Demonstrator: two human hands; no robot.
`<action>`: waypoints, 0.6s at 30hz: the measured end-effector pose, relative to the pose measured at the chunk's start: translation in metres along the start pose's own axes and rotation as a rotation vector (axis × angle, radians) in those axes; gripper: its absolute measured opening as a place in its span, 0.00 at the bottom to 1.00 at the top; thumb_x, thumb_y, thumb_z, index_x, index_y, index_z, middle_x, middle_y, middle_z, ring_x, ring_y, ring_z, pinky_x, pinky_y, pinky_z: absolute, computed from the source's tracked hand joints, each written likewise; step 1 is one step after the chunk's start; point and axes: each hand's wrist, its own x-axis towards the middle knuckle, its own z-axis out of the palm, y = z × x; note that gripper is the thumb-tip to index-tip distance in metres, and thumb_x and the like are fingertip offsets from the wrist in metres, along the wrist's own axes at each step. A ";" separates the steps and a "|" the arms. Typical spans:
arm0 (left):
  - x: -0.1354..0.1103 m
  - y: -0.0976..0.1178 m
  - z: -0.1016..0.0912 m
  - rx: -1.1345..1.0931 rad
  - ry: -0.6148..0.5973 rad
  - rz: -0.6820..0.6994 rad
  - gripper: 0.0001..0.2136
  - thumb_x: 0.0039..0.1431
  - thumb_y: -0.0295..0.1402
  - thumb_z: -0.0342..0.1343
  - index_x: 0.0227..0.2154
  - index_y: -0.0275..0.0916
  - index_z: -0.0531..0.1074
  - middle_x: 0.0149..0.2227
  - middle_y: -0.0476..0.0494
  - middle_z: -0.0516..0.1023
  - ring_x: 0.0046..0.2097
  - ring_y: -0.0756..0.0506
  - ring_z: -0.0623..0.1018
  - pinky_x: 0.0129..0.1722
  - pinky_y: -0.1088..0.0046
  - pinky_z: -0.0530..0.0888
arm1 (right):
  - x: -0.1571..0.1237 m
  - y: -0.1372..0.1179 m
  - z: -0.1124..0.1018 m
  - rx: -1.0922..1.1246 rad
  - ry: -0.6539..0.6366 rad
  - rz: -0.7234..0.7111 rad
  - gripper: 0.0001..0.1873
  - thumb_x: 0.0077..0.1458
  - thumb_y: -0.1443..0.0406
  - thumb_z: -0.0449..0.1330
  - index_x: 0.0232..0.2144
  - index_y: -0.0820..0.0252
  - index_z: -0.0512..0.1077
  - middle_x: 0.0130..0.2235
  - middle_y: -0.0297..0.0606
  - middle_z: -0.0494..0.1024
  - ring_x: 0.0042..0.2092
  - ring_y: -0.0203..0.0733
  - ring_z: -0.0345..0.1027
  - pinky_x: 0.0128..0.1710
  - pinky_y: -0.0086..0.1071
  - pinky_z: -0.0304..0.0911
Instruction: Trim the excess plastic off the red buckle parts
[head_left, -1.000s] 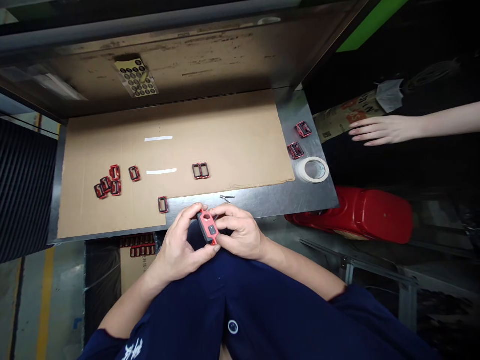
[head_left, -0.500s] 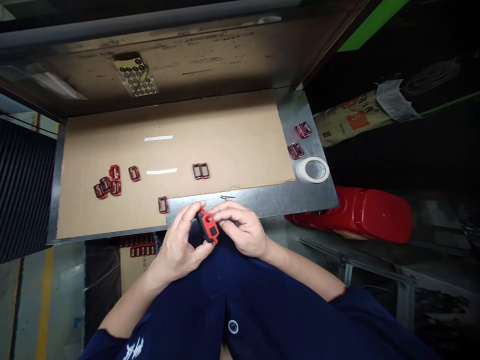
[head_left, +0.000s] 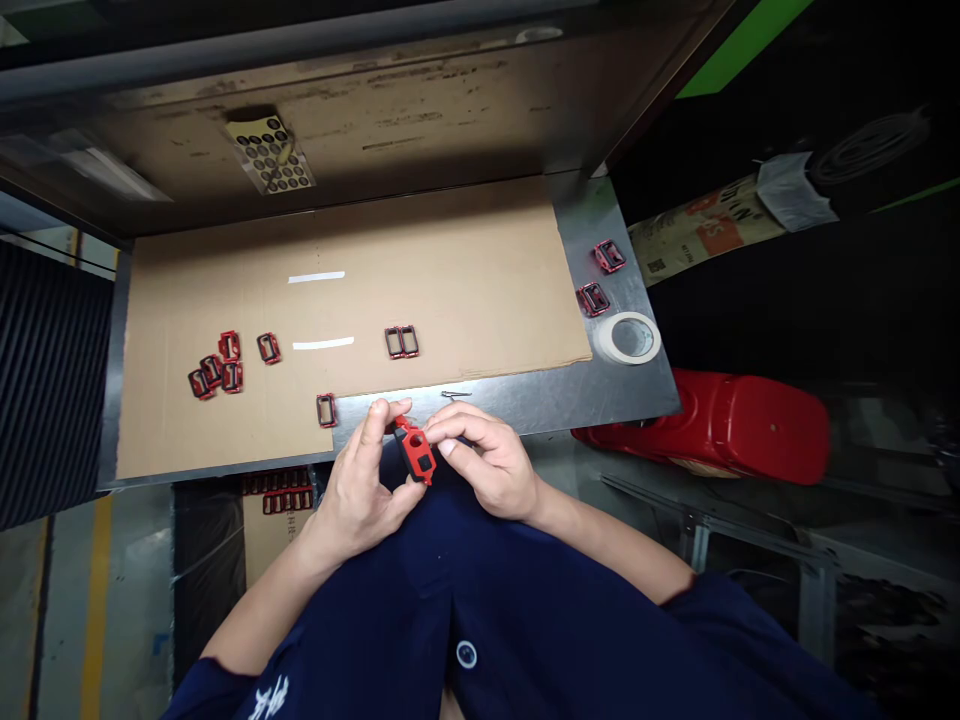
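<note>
The work in hand was the close handling of one red-and-black moulded piece (head_left: 415, 452), held just above the person's navy work shirt (head_left: 465, 600) and just short of the front edge of a galvanised sheet-metal bench top (head_left: 525, 400). The left hand (head_left: 356, 490) and right hand (head_left: 487, 465) were both curled in, and their fingertips (head_left: 382, 410) pinched the piece from either side, so the grip was nearly closed with the piece tilted between them. In my judgement, setting the piece down would have called for loosening that pinch first. On a cardboard sheet (head_left: 450, 250) lay red-and-black rectangular frames (head_left: 401, 342), in a small cluster, a pair and singles, and two more frames (head_left: 609, 256) sat on the bare metal near a roll of masking tape (head_left: 630, 338). A small metal pin (head_left: 455, 394) lay on the metal just beyond the hands. Below the bench edge, an open cardboard carton (head_left: 270, 540) showed rows of red frames (head_left: 275, 492) at its top, partly behind clear plastic film (head_left: 202, 580). A red moulded plastic vessel (head_left: 727, 425) stood to the right; its contents could not be determined.
</note>
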 end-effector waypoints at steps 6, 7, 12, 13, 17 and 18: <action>-0.001 0.001 0.001 -0.056 -0.038 -0.040 0.47 0.58 0.28 0.61 0.73 0.42 0.37 0.62 0.29 0.71 0.61 0.39 0.75 0.58 0.56 0.76 | 0.000 -0.001 0.000 0.000 -0.007 0.012 0.10 0.62 0.69 0.57 0.39 0.56 0.79 0.38 0.39 0.80 0.41 0.42 0.76 0.45 0.39 0.73; -0.001 0.001 0.001 -0.057 -0.044 -0.044 0.47 0.59 0.28 0.61 0.73 0.42 0.37 0.62 0.29 0.70 0.61 0.39 0.75 0.59 0.56 0.76 | 0.000 0.000 0.000 0.003 -0.007 0.012 0.10 0.62 0.70 0.57 0.39 0.56 0.79 0.39 0.39 0.80 0.41 0.41 0.76 0.45 0.38 0.73; -0.002 0.000 0.002 -0.027 -0.055 -0.033 0.47 0.59 0.26 0.59 0.73 0.43 0.34 0.63 0.29 0.69 0.63 0.39 0.74 0.59 0.55 0.75 | 0.001 0.004 -0.001 0.021 -0.009 0.041 0.08 0.62 0.68 0.57 0.37 0.57 0.78 0.38 0.40 0.80 0.40 0.41 0.75 0.44 0.38 0.72; -0.002 0.000 0.002 -0.016 -0.055 -0.029 0.47 0.59 0.25 0.59 0.73 0.43 0.34 0.63 0.29 0.69 0.63 0.39 0.73 0.59 0.54 0.75 | 0.000 0.004 -0.001 0.025 -0.011 0.054 0.08 0.62 0.67 0.58 0.37 0.58 0.78 0.38 0.40 0.80 0.40 0.42 0.75 0.44 0.38 0.72; -0.001 -0.001 0.004 0.059 -0.038 0.027 0.48 0.59 0.24 0.58 0.73 0.43 0.31 0.62 0.27 0.70 0.62 0.38 0.74 0.58 0.52 0.76 | -0.003 0.005 0.001 0.091 -0.021 0.138 0.09 0.62 0.65 0.59 0.44 0.58 0.76 0.42 0.41 0.81 0.41 0.42 0.76 0.42 0.36 0.74; -0.001 -0.002 0.004 0.082 -0.026 0.051 0.49 0.59 0.23 0.58 0.73 0.43 0.30 0.61 0.27 0.71 0.61 0.37 0.74 0.57 0.52 0.76 | -0.004 0.005 0.002 0.111 -0.024 0.156 0.11 0.61 0.64 0.60 0.47 0.58 0.75 0.43 0.42 0.81 0.42 0.42 0.77 0.42 0.36 0.75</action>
